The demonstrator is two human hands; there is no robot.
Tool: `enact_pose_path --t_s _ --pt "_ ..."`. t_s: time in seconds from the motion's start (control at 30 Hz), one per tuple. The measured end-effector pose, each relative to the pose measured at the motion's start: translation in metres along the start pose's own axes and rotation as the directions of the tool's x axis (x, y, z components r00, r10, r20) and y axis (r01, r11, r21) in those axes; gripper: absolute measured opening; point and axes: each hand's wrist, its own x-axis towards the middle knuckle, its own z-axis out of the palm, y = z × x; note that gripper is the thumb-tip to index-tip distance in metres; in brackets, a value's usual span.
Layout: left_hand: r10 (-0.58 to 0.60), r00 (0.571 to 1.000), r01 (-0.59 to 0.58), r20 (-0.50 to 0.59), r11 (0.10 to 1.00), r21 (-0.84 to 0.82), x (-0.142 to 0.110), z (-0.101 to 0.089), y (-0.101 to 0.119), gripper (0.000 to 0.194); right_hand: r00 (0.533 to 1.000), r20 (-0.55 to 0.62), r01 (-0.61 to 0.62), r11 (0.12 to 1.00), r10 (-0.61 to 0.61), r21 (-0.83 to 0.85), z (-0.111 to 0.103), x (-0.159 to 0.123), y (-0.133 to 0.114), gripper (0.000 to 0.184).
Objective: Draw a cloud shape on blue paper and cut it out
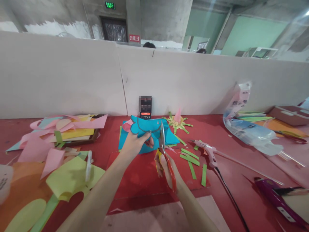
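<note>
My left hand [136, 143] grips the lower edge of a blue paper sheet [147, 125], thumb on top. Dark curved lines are drawn on the sheet, and its left side has a rounded, scalloped edge. My right hand [166, 162] is closed around the red and yellow handles of a pair of scissors [162, 135]. The blades point upward at the right part of the held sheet; whether they are cutting into it at this instant I cannot tell. Beneath lie more blue paper [172, 138] and a bit of pink paper [127, 126].
Green paper strips [190, 158] and a pink glue gun [209, 152] lie to the right. Behind stand a phone [145, 108] and a paper flower [178, 120]. Coloured paper scraps [72, 125] and a white marker [88, 166] are left; a plastic bag [253, 135] and purple tool [277, 201] sit far right.
</note>
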Motion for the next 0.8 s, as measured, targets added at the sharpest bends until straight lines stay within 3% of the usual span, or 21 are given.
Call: enact_pose_path --t_s 0.4,0.8 --pt "-0.043 0.999 0.042 0.013 0.998 0.054 -0.007 -0.001 0.016 0.019 1.0 0.019 -0.016 1.0 0.016 -0.02 0.0 -0.001 -0.002 0.039" --pt "-0.054 0.998 0.052 0.021 0.997 0.064 -0.005 -0.004 0.015 0.014 0.998 0.027 -0.049 0.999 0.05 -0.013 0.001 -0.003 -0.004 0.038"
